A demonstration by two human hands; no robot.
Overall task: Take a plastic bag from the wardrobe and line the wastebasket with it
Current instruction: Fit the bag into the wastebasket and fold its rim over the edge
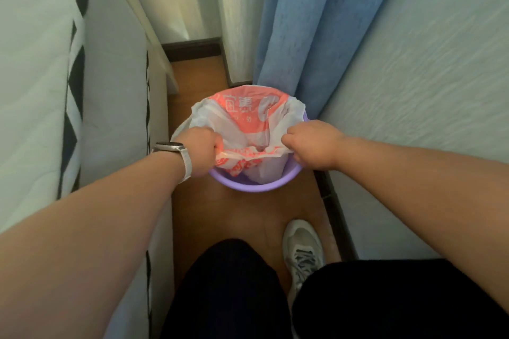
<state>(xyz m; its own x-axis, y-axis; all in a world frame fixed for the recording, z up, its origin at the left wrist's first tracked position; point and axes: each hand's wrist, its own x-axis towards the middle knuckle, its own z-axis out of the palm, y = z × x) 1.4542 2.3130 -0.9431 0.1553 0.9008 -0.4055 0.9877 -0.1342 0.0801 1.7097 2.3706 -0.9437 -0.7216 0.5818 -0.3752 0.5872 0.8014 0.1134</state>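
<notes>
A purple round wastebasket stands on the wooden floor in a narrow gap. A white plastic bag with orange-red print sits in it, its far side draped over the far rim. My left hand, with a watch on the wrist, is closed on the bag's near left edge. My right hand is closed on the near right edge. Between them the bag's mouth is stretched above the near rim, which shows bare purple.
A bed with a white and black patterned cover runs along the left. A blue curtain hangs behind the basket. A pale wall closes the right side. My dark-trousered legs and a grey sneaker fill the floor below.
</notes>
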